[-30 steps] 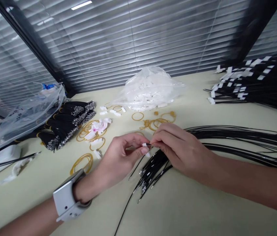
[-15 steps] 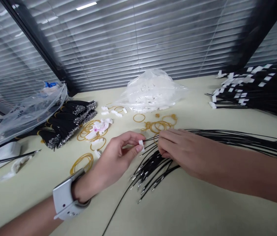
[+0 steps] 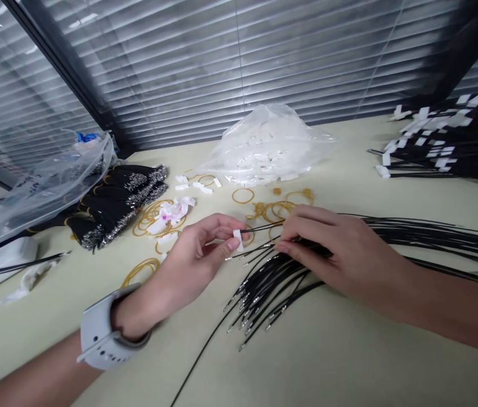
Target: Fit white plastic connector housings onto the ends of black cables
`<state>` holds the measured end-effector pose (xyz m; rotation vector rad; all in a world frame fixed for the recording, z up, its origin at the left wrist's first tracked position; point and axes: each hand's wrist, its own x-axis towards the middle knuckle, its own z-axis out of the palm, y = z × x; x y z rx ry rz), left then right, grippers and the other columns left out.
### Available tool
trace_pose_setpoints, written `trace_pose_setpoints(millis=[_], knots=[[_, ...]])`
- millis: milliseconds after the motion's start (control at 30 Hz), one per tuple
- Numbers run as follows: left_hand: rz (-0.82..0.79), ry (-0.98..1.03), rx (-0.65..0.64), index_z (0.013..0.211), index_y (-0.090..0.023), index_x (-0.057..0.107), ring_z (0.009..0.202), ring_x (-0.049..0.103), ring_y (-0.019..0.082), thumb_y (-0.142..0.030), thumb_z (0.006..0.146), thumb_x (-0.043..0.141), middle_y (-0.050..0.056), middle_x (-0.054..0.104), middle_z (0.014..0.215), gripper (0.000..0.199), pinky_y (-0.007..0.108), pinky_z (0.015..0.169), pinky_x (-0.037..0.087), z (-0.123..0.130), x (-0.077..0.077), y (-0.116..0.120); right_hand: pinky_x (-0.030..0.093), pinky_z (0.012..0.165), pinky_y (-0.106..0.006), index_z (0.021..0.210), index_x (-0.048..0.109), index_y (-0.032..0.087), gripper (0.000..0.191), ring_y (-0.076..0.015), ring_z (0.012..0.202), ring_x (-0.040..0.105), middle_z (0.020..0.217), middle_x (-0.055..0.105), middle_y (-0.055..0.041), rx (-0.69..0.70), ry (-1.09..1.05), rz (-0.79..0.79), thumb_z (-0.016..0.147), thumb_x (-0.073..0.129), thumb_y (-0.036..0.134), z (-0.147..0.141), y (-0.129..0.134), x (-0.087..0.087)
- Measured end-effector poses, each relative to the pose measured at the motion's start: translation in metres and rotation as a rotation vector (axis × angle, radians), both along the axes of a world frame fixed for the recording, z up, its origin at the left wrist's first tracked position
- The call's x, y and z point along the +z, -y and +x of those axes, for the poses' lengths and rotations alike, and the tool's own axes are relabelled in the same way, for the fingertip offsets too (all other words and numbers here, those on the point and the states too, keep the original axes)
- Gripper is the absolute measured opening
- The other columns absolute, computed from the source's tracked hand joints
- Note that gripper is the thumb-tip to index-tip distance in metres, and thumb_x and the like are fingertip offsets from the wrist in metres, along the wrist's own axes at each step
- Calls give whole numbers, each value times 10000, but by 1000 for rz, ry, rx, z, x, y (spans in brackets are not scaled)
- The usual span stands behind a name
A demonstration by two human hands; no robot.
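My left hand (image 3: pixel 186 268), with a grey watch band on the wrist, pinches a small white connector (image 3: pixel 238 240) between thumb and fingers. Thin black wires run from that connector toward my right hand (image 3: pixel 332 240). The right thumb and forefinger are pressed together at the tip of a black wire, above a loose bundle of black wires (image 3: pixel 281 277). Small metal terminals tip the bundle's free ends, fanned toward the lower left. One long wire (image 3: pixel 205 345) trails off toward the bottom edge.
A clear bag of white connectors (image 3: pixel 260 150) lies at the back. Yellow rubber bands (image 3: pixel 279 212) and a crumpled pink-stained paper (image 3: pixel 175 209) are scattered about. Metal-tipped wire bundles (image 3: pixel 116 203) sit at left; wires with white connectors (image 3: pixel 442 138) at right. Blinds (image 3: pixel 205 68) rise behind.
My left hand has drawn slightly left with the connector. My right hand has shifted right and changed from a closed curl over the wires to a fingertip pinch. The view has moved slightly.
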<state>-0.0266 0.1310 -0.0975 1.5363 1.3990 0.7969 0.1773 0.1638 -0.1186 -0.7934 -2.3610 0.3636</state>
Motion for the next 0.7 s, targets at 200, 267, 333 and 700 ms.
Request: trace_pose_setpoints(millis=[200,267,333,700], knots=[[-28,27,-2,944,-177,556,769,533,53,-279,770,558,12,609,847,203,123,641,396,0,2,0,345,613,-164,754,506,152,109,-50,671,455,730,501,18,-72,-38,12,841,445,176,-2,0,0],[-40,58,-10,938,-165,562,738,530,47,-264,762,568,12,610,821,202,117,625,398,1,3,1,349,614,-168,748,496,146,91,-54,674,456,727,499,14,-78,-49,33,823,445,154,-3,1,0],[-45,87,-3,925,-157,570,697,525,40,-250,755,578,11,611,791,194,111,601,400,0,5,1,354,609,-167,750,495,147,81,-54,668,458,723,500,14,-72,-67,43,813,443,143,-2,2,0],[-89,151,12,923,-152,579,781,593,47,-214,756,579,25,664,871,178,100,668,444,-3,6,4,346,599,-143,734,500,148,91,-32,643,441,706,498,25,-67,-57,58,812,456,132,4,3,0]])
